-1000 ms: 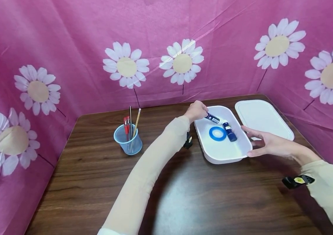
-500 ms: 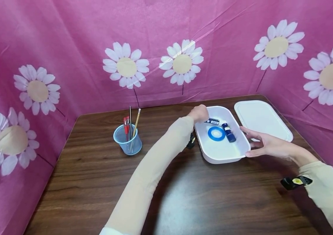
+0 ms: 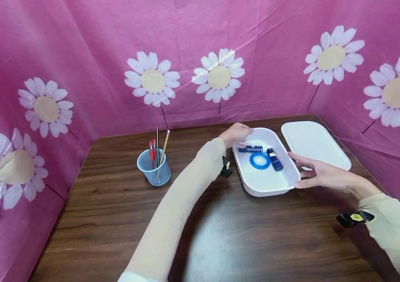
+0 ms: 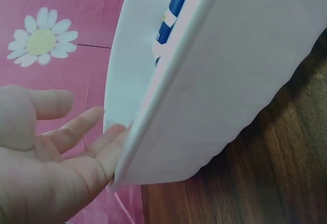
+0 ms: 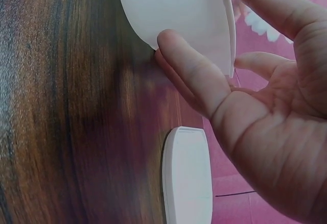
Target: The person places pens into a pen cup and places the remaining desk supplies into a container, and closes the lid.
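Note:
A white plastic box (image 3: pixel 270 182) stands at the back right of the wooden table. Lying inside it are a dark blue tube with white print (image 3: pixel 252 149), a second dark blue tube (image 3: pixel 274 159) and a blue ring like a tape roll (image 3: pixel 259 161). My left hand (image 3: pixel 236 134) is at the box's far left corner, holding nothing, its loose fingers (image 4: pixel 110 150) reaching over the rim in the left wrist view. On the opposite side, my right hand (image 3: pixel 317 174) rests its spread fingers against the wall, thumb at the near right corner.
A white lid (image 3: pixel 315 144) lies flat to the right of the box. Toward the left stands a light blue mesh cup (image 3: pixel 158 176) with red pens (image 3: pixel 152 150), a dark stick and a pencil (image 3: pixel 165 147). Pink flowered cloth (image 3: pixel 185 31) hangs behind the table.
My left hand has let go of the printed tube, which now lies crosswise near the box's far left side. That hand has drawn back to the rim. The right hand stays against the box.

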Demonstrator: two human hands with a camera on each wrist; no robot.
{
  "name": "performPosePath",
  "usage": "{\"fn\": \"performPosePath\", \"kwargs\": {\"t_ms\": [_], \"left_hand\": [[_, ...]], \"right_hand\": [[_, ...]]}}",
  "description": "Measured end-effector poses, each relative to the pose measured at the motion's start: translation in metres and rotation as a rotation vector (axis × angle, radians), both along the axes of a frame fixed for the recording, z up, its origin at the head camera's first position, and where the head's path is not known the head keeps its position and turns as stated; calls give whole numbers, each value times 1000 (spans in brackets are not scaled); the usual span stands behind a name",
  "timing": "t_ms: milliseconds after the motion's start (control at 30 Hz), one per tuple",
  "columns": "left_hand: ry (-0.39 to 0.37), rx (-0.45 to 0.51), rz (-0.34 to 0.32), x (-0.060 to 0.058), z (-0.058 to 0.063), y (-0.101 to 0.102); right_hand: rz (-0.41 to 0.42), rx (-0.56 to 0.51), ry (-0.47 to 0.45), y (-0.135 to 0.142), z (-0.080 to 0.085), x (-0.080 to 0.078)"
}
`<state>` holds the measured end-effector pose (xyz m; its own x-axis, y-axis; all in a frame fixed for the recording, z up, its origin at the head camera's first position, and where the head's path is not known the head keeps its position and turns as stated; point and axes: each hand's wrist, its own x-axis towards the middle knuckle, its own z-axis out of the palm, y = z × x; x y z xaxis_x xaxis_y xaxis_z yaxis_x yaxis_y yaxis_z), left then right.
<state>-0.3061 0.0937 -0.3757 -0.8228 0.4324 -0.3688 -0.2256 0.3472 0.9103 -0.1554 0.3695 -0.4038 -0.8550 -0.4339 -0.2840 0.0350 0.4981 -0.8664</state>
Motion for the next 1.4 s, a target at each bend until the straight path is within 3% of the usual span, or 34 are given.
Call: {"fn": "performPosePath", "kwargs": {"t_ms": [233, 467, 567, 667, 800, 967, 1167, 1400], "left_hand": [[14, 124, -56, -1, 9, -14], [123, 136, 21, 12, 18, -40], [149, 139, 64, 22, 12, -54], [134, 149, 58, 35, 1, -66], [53, 180, 12, 54, -16, -75], [-69, 297, -5, 72, -35, -77], [-109, 374, -54, 81, -45, -73], [-146, 412, -30, 81, -52, -70]], "right_hand": [[4, 16, 4, 2, -1, -2], [-25, 35, 40, 7, -1, -1], [-31, 31, 33, 9, -2, -1], [-42, 34, 40, 9, -4, 0], [-56, 7, 43, 8, -8, 1], [-64, -26, 23, 4, -9, 2], [-90, 2, 1, 1, -8, 3], [-68, -40, 3, 2, -10, 4]]}}
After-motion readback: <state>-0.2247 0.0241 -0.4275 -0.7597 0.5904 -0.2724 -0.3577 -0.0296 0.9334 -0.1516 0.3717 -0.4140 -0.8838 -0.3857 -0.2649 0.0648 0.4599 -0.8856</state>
